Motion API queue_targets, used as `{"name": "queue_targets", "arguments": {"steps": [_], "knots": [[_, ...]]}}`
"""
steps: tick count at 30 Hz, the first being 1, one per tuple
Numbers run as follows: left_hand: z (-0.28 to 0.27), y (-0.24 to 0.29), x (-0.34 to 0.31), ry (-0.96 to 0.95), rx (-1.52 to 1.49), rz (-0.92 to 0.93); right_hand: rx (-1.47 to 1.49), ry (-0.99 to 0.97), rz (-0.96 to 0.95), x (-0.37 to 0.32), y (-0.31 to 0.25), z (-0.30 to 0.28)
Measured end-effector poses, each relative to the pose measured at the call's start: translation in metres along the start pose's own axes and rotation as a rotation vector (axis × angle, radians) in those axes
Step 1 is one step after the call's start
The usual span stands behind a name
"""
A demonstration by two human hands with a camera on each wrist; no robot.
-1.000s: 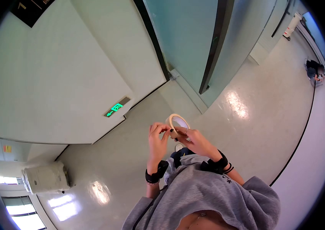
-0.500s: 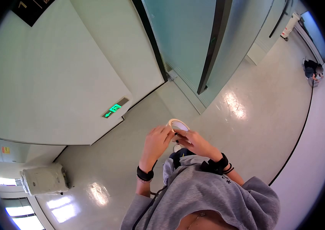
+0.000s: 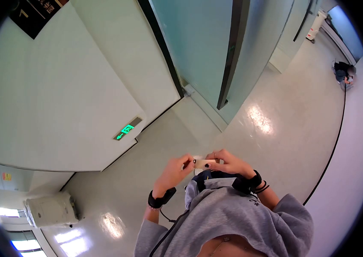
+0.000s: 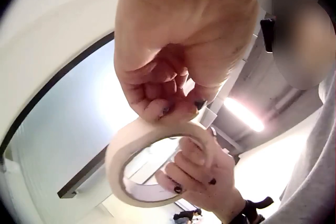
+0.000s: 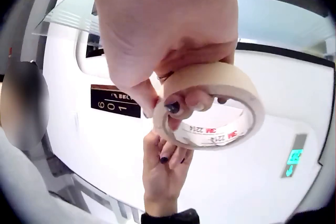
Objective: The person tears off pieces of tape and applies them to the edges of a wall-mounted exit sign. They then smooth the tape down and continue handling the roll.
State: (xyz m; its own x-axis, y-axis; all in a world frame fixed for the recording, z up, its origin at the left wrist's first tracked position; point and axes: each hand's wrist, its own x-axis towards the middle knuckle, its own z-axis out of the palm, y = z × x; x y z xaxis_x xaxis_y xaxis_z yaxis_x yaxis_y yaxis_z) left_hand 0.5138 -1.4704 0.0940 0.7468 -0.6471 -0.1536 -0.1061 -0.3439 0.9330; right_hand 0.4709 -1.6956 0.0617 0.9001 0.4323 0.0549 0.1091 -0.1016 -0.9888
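Note:
A roll of cream masking tape (image 3: 203,164) is held between both hands in front of the waist, seen edge-on in the head view. My right hand (image 3: 230,163) grips its ring, with fingertips through the hole in the right wrist view. Printing, "3M 2214", shows on the roll's white inner core (image 5: 212,133). My left hand (image 3: 175,171) has its fingers curled, thumb and fingertips pinching at the outer face of the tape roll (image 4: 118,155). Dark nail polish shows on both hands.
A frosted glass door (image 3: 198,47) with a long dark handle (image 3: 232,55) stands ahead. A green exit sign (image 3: 126,129) is low on the white wall. A wrapped white box (image 3: 51,210) stands at left on the glossy floor; a person (image 3: 343,73) crouches far right.
Both hands have come down closer to the body. The tape roll has turned from showing its open ring to edge-on. The left hand, which swung over the roll, now pinches at its side.

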Motion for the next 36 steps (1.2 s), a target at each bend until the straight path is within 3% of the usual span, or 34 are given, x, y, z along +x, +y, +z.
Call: {"name": "queue_targets", "arguments": {"steps": [1,5,8,10,13,16,20,23,25,26,29,32,34,36], "knots": [[0.002,0.006,-0.004,0.012,0.056,-0.017,0.000,-0.022,0.121,0.001,-0.006,0.000],[0.007,0.017,-0.010,0.013,0.056,0.097,-0.177,-0.001,0.075,0.008,-0.010,0.005],[0.002,0.010,-0.006,0.188,0.053,0.123,-0.166,-0.048,0.194,0.013,-0.002,0.008],[-0.001,0.008,-0.002,0.293,0.065,0.205,0.057,-0.060,0.115,0.012,0.011,0.010],[-0.002,0.014,-0.006,0.314,0.113,0.062,0.188,-0.045,0.080,0.009,0.007,0.017],[-0.004,0.002,-0.010,0.383,0.099,-0.008,0.089,-0.053,0.177,0.015,-0.003,0.018],[-0.002,-0.001,-0.019,0.390,0.281,-0.004,0.026,-0.074,0.196,0.030,0.023,0.031],[-0.003,-0.023,-0.016,0.397,0.340,0.027,-0.178,0.012,0.107,0.037,0.042,0.045],[-0.009,-0.029,-0.018,0.462,0.216,-0.020,0.130,0.042,0.329,0.042,0.048,0.053],[-0.015,-0.029,-0.017,0.458,0.214,-0.021,0.132,0.045,0.333,0.047,0.046,0.054],[-0.022,-0.042,-0.016,0.443,0.269,0.085,0.034,0.094,0.324,0.060,0.045,0.061],[-0.017,-0.054,-0.013,0.401,0.466,0.210,0.042,0.140,0.347,0.070,0.079,0.065],[-0.009,-0.048,-0.010,0.151,0.840,0.529,0.612,0.045,0.458,0.075,0.130,0.066],[-0.005,-0.040,-0.008,0.087,0.767,0.627,0.490,0.094,0.464,0.083,0.164,0.070]]}}
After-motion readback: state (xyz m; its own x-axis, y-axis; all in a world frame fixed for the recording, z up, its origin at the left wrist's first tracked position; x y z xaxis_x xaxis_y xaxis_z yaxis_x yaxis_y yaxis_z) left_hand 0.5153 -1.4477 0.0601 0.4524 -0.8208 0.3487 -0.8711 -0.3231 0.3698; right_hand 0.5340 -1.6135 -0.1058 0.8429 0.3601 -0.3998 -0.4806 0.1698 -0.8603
